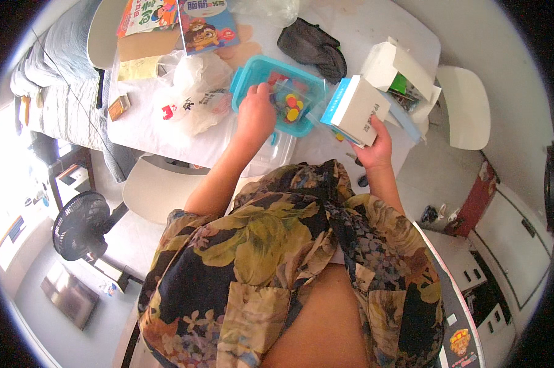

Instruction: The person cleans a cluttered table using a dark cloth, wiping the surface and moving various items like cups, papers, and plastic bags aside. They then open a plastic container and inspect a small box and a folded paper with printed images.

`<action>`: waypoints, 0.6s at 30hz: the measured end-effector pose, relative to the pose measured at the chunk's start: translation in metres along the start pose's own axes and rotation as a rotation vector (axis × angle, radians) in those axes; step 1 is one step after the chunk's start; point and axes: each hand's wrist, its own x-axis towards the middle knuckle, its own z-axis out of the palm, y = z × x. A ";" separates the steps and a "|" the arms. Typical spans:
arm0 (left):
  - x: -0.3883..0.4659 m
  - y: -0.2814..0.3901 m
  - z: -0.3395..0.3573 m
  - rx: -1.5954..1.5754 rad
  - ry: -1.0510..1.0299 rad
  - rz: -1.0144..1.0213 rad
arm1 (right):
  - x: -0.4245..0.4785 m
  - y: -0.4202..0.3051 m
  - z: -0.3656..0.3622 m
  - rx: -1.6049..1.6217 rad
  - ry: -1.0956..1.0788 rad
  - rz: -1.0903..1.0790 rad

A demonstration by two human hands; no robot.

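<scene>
My left hand [258, 108] reaches over the near left rim of a turquoise plastic container [242, 73]. Its fingers are bent beside clear plastic inside the container; whether they grip it cannot be made out. Red and yellow round counters [294, 109] lie in the container, with other small red pieces [286, 79] further back. To the right, my right hand [377, 147] holds a tilted stack of white and blue boxes or booklets [357, 110], thumb on the white face, which bears writing. A clear plastic lid [277, 149] lies on the table under my left forearm.
An opened white carton [396, 64] with a green item inside stands at the right. Behind the container lies a black cloth item [311, 46]. White plastic bags [198, 92], picture books [208, 27] and a small box [119, 107] are at the left. White chairs [463, 108] flank the table.
</scene>
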 end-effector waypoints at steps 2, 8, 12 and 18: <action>0.000 -0.003 -0.001 -0.068 -0.043 -0.100 | 0.002 0.002 -0.001 0.000 -0.026 0.008; 0.002 0.002 -0.040 -0.229 0.182 -0.103 | 0.001 0.001 -0.006 -0.018 0.034 0.007; 0.001 -0.022 -0.044 -0.370 0.308 -0.131 | 0.001 0.004 -0.003 -0.011 0.058 0.004; -0.001 -0.048 -0.054 -0.833 0.320 -0.305 | 0.003 0.006 -0.007 -0.029 0.033 0.009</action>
